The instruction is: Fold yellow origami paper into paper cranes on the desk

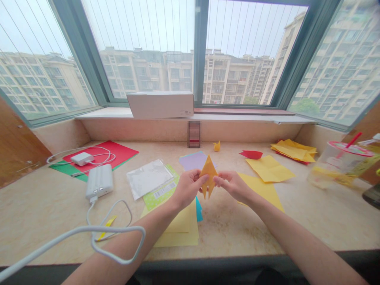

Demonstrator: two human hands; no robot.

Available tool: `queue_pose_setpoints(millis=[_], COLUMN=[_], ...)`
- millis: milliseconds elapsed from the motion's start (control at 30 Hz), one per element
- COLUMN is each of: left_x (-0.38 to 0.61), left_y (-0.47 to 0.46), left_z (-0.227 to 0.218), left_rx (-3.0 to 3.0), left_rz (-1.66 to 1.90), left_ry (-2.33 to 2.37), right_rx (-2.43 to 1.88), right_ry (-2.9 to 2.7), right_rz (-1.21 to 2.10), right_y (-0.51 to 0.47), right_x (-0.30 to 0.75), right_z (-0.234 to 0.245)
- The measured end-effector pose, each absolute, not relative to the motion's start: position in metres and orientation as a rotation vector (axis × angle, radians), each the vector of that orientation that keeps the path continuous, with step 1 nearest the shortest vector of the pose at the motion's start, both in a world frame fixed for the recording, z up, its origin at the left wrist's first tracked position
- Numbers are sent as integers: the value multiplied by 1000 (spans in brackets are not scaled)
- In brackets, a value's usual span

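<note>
Between my two hands is a folded yellow origami paper (209, 170), held upright above the counter. It has a pointed top and two narrow points hanging below. My left hand (191, 184) pinches its left edge, the thumb pressed on the front. On the other edge, my right hand (230, 183) grips with thumb and fingertips. Beyond them stands a small folded yellow paper figure (217, 146). Lavender paper sheets (192, 160) lie just behind my left hand, and a creased yellow sheet (270, 168) lies to the right of my right hand.
A white power bank (99, 181) with a looping white cable (118, 228) sits left, near red paper (123, 151). Pale yellow sheets (178, 237) lie under my left forearm. At right are a yellow paper pile (293, 150) and a plastic cup (335, 162). A white box (162, 106) rests on the sill.
</note>
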State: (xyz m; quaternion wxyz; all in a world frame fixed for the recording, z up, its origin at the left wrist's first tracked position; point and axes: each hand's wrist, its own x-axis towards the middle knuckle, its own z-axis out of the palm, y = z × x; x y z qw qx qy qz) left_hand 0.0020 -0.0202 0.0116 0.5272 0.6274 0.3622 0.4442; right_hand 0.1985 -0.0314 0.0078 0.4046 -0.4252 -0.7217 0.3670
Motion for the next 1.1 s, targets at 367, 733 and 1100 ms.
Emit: queue_pose_setpoints(millis=[367,733,1100], left_x=[3,8,6], left_y=[-24,-32,-25], left_z=[13,8,12], left_rx=[1527,1518,1285], left_rz=[952,793,1114], left_ry=[856,749,832], right_rx=[-1048,-1005,-1111], right_ry=[-1803,-1499,-1624], right_rz=[863,1002,974], right_y=[-31,-28,-33], right_x=[198,195,191], right_z=[12,11,10])
